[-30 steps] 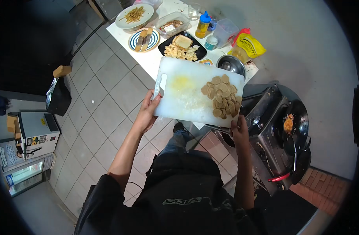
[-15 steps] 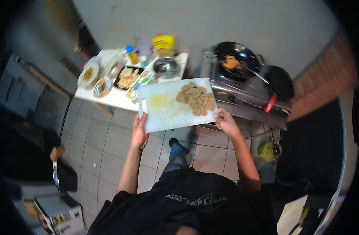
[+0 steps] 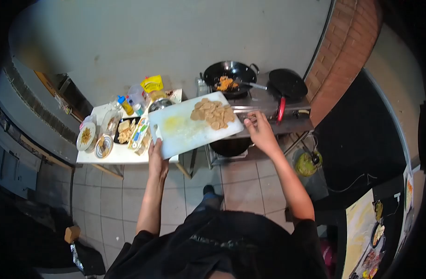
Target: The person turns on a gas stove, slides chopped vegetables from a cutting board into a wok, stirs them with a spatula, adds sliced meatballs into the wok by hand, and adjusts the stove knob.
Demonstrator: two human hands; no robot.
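Observation:
My left hand (image 3: 157, 158) grips the lower left end of a white cutting board (image 3: 176, 139), thumb on top. The board is held in the air, slightly tilted, between the table and the stove. Thin brown slices (image 3: 213, 114) are spread over its right half, and a yellow stain marks the left half. Just past the board's right end is my right hand (image 3: 260, 132), off the board, its fingers apart and partly bent at the stove's front panel (image 3: 278, 122). Whether the fingertips touch a knob there is unclear.
A black wok (image 3: 213, 69) holding orange food (image 3: 226, 83) and a red-handled metal utensil (image 3: 281, 109) is on the stove. A black lid-like pan (image 3: 287, 83) lies beside it. The white table (image 3: 129, 158) carries plates, a food tray, bottles and a metal bowl (image 3: 161, 103). A green gas cylinder (image 3: 308, 163) stands right.
My right hand has let go of the board's right edge and moved up to the stove front. My left hand still holds the board. The view has shifted to the right.

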